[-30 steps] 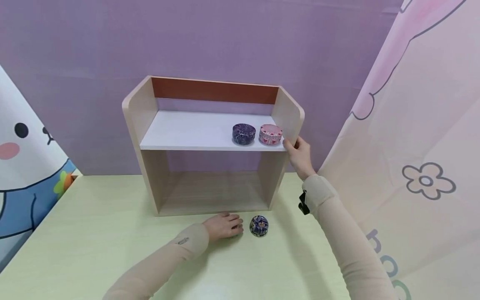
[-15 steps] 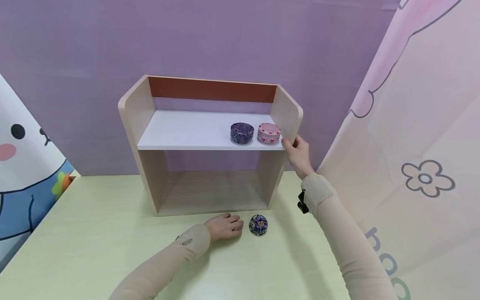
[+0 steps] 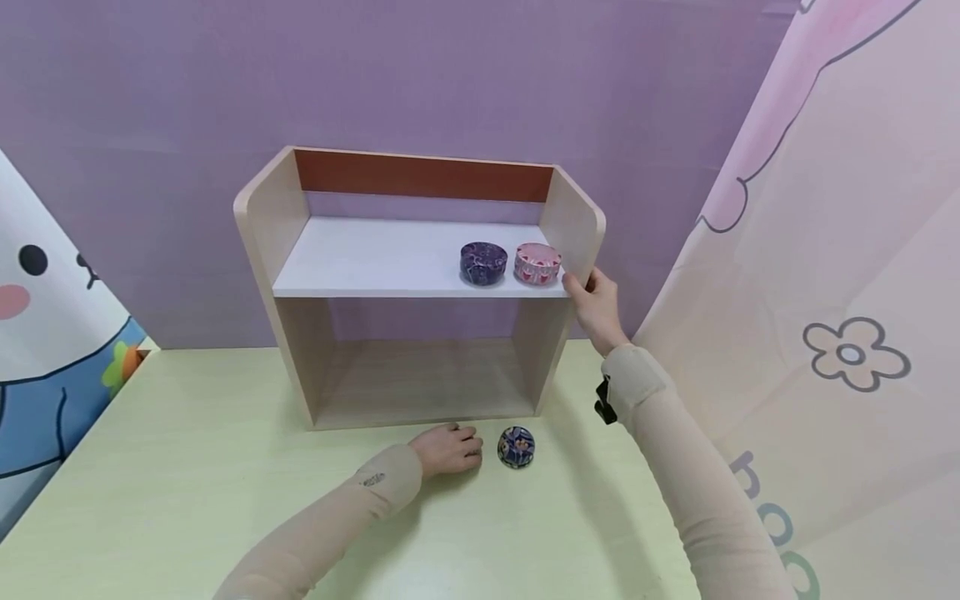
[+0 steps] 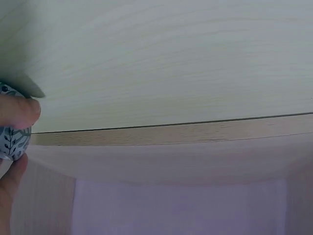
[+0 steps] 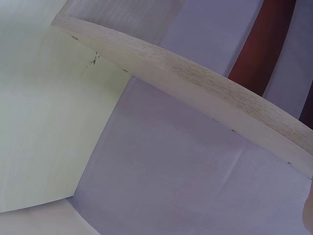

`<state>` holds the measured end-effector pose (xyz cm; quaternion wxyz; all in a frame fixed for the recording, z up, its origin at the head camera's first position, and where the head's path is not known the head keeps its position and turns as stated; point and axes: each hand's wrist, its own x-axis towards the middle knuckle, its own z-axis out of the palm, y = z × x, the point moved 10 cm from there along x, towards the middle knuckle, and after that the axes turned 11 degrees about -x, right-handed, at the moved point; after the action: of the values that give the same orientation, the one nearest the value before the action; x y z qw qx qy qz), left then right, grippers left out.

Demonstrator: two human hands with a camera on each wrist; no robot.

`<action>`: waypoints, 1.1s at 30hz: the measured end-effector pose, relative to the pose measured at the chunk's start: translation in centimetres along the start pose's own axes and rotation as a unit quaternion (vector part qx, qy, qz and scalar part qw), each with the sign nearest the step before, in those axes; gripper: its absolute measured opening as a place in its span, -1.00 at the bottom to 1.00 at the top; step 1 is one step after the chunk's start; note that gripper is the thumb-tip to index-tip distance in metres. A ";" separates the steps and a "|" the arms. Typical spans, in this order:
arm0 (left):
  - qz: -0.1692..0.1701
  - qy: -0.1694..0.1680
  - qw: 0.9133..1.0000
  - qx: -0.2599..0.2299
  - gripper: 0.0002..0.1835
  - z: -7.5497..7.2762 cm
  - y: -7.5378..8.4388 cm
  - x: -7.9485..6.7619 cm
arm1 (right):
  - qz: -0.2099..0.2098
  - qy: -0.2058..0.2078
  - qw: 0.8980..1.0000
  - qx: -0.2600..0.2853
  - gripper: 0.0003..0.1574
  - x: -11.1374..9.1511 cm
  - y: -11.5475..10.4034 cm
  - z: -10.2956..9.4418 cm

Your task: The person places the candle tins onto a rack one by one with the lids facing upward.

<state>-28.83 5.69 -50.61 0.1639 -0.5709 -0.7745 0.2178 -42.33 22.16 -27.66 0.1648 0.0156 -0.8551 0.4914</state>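
On the table just in front of the shelf, my left hand holds a small round tin with a leaf pattern. The left wrist view catches the tin between its fingers, partly cut off by the frame; from the head view the hand covers it. Right of that hand lies a dark patterned round tin. My right hand grips the right side panel of the wooden shelf, thumb at the front edge. On the white upper board stand a dark purple tin and a pink heart-patterned tin.
The pale table extends in front of and beside the shelf. A purple cloth hangs behind it. Printed curtains border the right and the left.
My left hand's fingers have drawn in slightly, away from the dark patterned tin. My right hand stays on the side panel. The head view has shifted a little.
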 end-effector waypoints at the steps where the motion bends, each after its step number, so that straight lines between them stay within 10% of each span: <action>1: -0.002 0.004 1.000 -0.002 -0.69 0.0 -0.1 0.0 | 0.000 0.000 1.000 -0.001 -0.49 0.0 0.0 0.0; 10: -0.067 0.030 0.997 -0.035 -0.56 -1.0 -1.6 -0.5 | 0.005 -0.003 1.000 -0.003 -0.47 0.0 0.0 0.0; 18: -0.150 0.040 0.976 -0.155 -0.42 -2.0 -3.4 -1.6 | 0.008 -0.009 1.000 0.002 -0.46 -0.1 0.0 0.1; 33: -0.244 0.070 0.867 -0.429 -0.26 -2.3 -5.0 -4.6 | 0.013 -0.011 1.000 0.013 -0.47 -0.3 -0.3 0.1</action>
<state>-30.38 0.33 -46.09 0.0046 -0.3916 -0.8926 -0.2234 -42.06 21.93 -27.54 0.1484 0.0119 -0.8506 0.5042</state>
